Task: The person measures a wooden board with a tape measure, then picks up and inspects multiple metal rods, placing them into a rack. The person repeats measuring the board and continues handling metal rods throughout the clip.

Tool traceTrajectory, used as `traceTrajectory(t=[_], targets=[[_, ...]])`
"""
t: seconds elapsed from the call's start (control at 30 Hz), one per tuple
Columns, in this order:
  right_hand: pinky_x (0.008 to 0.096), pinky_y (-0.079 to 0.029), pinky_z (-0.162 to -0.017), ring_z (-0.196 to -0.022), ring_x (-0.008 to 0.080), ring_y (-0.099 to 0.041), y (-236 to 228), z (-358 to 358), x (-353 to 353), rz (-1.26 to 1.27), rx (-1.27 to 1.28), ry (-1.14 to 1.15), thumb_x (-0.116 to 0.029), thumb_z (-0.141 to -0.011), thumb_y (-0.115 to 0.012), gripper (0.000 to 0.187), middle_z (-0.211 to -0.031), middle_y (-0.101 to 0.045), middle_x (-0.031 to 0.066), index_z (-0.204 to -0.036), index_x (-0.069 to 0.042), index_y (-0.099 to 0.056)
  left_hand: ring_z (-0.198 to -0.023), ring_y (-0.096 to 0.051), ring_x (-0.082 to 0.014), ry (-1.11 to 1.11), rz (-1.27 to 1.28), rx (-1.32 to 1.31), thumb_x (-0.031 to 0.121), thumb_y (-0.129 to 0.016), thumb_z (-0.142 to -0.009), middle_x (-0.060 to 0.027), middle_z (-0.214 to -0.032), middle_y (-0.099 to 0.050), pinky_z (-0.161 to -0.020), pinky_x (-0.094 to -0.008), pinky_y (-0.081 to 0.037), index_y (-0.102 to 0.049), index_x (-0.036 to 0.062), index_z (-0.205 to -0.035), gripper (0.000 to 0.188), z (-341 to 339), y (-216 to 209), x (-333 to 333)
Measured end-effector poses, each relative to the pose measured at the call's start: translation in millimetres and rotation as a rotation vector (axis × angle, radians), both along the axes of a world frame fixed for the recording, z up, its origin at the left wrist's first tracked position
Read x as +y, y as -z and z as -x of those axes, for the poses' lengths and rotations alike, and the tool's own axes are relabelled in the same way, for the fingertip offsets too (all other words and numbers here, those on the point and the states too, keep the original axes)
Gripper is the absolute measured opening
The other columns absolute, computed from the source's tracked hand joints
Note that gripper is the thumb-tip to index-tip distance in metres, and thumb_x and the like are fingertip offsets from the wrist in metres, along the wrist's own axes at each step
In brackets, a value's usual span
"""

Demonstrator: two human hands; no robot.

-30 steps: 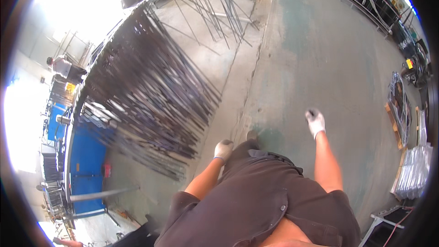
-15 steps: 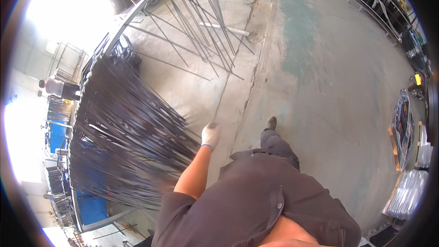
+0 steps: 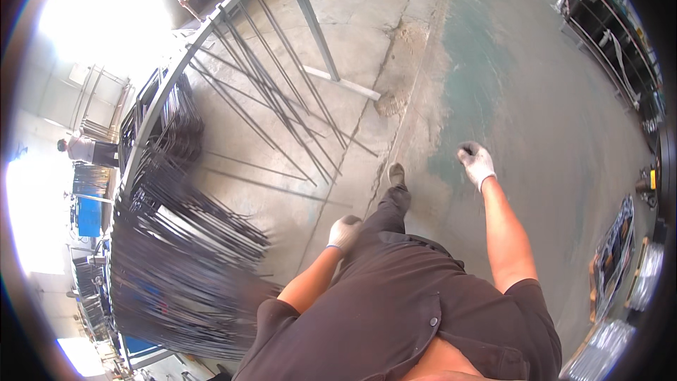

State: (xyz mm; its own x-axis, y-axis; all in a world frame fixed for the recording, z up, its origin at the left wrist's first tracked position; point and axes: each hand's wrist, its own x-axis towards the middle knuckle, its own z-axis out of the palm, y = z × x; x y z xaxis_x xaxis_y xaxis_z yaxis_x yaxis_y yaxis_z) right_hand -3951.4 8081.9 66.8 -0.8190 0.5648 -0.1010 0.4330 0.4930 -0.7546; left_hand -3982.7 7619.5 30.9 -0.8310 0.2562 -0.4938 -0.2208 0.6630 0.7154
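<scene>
The left hand (image 3: 345,231) beside the thigh (image 3: 384,220) and the right hand (image 3: 477,161) over the floor (image 3: 543,169) are gloved and curled — whether fully closed, I cannot tell. Left of both, thin dark rods (image 3: 190,268) hang densely from a grey rack (image 3: 309,17).

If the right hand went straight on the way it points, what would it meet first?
The way ahead of the right hand looks free as far as the picture shows, over the floor; depth is unclear.
</scene>
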Motion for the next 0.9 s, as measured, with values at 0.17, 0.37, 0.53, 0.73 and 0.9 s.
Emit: traceTrajectory(t=[0.17,0.37,0.53,0.73,0.9], targets=[[0.0419,-0.060,-0.087,-0.092,0.0289,-0.077,62.1,85.1,132.2,-0.072,-0.118,0.062,-0.030,-0.099,-0.070,0.042,-0.104,-0.079,0.0184,-0.125,0.001,-0.074,-0.107,-0.076,-0.0353,0.077,-0.007,0.097,0.026,-0.067,-0.096,-0.0201,-0.109,-0.080,-0.096,-0.0426,-0.058,-0.080,0.0020,-0.110,0.030,159.9,22.4,138.5],[0.0492,-0.054,-0.103,-0.122,0.0424,-0.069,206.5,3.4,265.0,-0.264,-1.150,-0.440,-0.041,-0.105,-0.056,0.049,-0.131,-0.073,0.0220,-0.133,-0.003,-0.071,-0.108,-0.076,-0.0345,0.029,-0.062,0.001,0.024,-0.070,-0.094,-0.0194,-0.110,-0.080,-0.096,-0.0411,-0.057,-0.079,0.0034,-0.114,0.030,357.3,-43.8,283.9],[0.0472,-0.052,-0.107,-0.126,0.0395,-0.067,226.6,102.3,312.3,0.256,-1.171,-0.100,-0.047,-0.105,-0.057,0.059,-0.136,-0.070,0.0225,-0.139,0.001,-0.063,-0.107,-0.075,-0.0356,0.014,-0.047,0.124,0.026,-0.070,-0.093,-0.0201,-0.110,-0.079,-0.095,-0.0422,-0.057,-0.078,0.0035,-0.113,0.031,516.3,-43.6,366.7],[0.0449,-0.050,-0.111,-0.131,0.0359,-0.065,268.9,357.1,476.0,0.117,-1.177,-0.335,-0.053,-0.104,-0.058,0.073,-0.142,-0.067,0.0231,-0.147,0.006,-0.054,-0.107,-0.076,-0.0382,-0.379,0.303,-0.037,0.027,-0.065,-0.094,-0.0220,-0.109,-0.079,-0.094,-0.0457,-0.059,-0.080,0.0042,-0.111,0.032,623.6,48.1,415.1],[0.0468,-0.054,-0.105,-0.123,0.0414,-0.070,244.9,741.6,639.2,-0.101,-0.611,-0.086,-0.042,-0.101,-0.070,0.063,-0.128,-0.073,0.0293,-0.135,0.010,-0.061,-0.106,-0.075,-0.0349,-0.338,0.068,-0.095,0.027,-0.063,-0.095,-0.0205,-0.110,-0.080,-0.098,-0.0413,-0.056,-0.078,0.0021,-0.117,0.037,698.0,-6.4,472.7]])
